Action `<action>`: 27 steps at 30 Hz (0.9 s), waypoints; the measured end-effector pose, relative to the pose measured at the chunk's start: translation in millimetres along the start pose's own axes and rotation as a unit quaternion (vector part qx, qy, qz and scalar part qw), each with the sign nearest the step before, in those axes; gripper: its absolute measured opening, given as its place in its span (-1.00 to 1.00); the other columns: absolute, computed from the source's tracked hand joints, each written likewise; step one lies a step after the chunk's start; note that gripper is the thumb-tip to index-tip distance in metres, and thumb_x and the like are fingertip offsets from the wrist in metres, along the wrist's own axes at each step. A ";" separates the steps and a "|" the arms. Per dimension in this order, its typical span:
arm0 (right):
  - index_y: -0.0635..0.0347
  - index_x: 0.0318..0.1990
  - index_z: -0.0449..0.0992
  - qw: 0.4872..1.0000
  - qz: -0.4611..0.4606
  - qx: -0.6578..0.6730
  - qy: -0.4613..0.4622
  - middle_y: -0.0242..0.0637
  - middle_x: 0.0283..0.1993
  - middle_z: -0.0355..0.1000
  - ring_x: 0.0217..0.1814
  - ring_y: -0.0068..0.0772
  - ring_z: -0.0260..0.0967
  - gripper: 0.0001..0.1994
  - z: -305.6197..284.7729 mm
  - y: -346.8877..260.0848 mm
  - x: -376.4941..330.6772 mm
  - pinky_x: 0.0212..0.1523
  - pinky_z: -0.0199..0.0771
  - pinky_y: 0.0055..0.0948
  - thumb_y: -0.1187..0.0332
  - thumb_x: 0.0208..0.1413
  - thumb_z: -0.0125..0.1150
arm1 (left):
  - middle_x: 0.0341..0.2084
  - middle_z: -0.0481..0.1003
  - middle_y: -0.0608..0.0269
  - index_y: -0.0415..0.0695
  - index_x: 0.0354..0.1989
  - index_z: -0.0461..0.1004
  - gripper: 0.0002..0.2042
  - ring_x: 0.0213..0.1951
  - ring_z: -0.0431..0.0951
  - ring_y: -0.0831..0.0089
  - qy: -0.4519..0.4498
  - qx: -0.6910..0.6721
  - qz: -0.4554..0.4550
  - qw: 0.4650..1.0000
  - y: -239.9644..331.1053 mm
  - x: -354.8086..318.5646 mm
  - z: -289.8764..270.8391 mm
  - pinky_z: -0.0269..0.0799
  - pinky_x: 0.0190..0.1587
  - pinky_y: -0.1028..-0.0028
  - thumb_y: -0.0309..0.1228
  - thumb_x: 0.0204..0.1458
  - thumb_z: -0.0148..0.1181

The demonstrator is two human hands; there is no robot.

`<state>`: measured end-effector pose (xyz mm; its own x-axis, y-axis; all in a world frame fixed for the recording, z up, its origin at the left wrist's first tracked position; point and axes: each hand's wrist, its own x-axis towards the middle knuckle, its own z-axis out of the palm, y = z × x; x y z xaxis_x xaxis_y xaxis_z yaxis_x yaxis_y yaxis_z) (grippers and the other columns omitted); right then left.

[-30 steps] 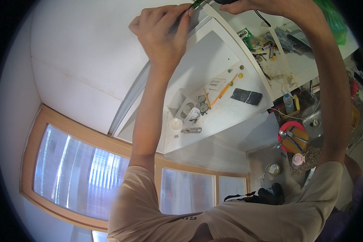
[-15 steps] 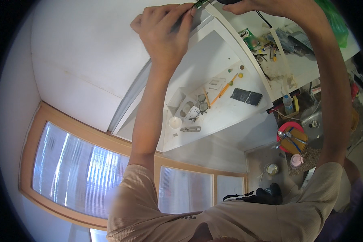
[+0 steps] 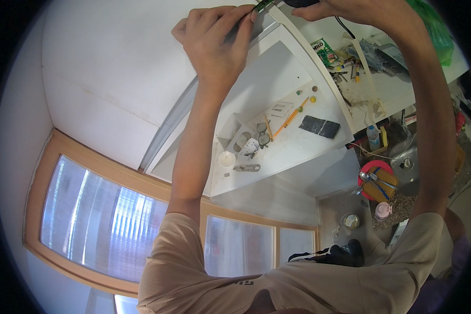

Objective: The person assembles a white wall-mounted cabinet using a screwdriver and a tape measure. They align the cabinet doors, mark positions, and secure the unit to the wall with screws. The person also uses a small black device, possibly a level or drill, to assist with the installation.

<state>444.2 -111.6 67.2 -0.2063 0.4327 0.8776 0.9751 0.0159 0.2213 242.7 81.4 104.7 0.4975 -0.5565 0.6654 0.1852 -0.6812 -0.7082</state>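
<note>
At the top edge, my left hand (image 3: 217,42) is closed, thumb and fingertips pinching a thin green strip (image 3: 263,5) that looks like a circuit board. It rests by the white frame's upper corner. My right hand (image 3: 345,9) is closed round a black object (image 3: 304,9) just right of the strip; most of it is cut off by the picture's edge. A black cord (image 3: 344,26) hangs below that hand. Under my arms lies a white open drawer or tray (image 3: 277,157) holding a pencil (image 3: 290,119), glasses (image 3: 263,135), a utility knife (image 3: 247,168) and a cracked black panel (image 3: 320,126).
A white worktop (image 3: 403,94) at the right carries a green packet (image 3: 324,51), markers, scraps and a green plastic bag (image 3: 434,36). Lower right are a water bottle (image 3: 373,137), a red basin (image 3: 362,180) with cutlery, and a pink-lidded jar (image 3: 383,210). Wood-framed glass panels (image 3: 94,209) stand lower left.
Both hands keep their hold and sit slightly farther right in the picture. The things in the drawer have not moved.
</note>
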 end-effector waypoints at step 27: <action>0.00 0.10 0.71 1.000 -0.002 0.000 -0.005 -0.17 -0.22 0.55 -0.21 -0.16 0.60 -0.56 10.1 -1.7 3.4 -0.17 0.56 -0.22 0.17 0.02 0.46 | -0.37 0.69 0.56 0.11 -0.25 0.80 -0.90 -0.26 0.52 0.60 -0.007 0.004 -0.008 1.000 -0.9 -6.9 -1.3 0.18 0.02 0.40 -0.30 0.06 0.51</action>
<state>442.7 -101.0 65.5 -0.2088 0.4409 0.8729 0.9744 0.0176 0.2242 238.1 85.2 101.0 0.5061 -0.5387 0.6736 0.2002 -0.6863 -0.6992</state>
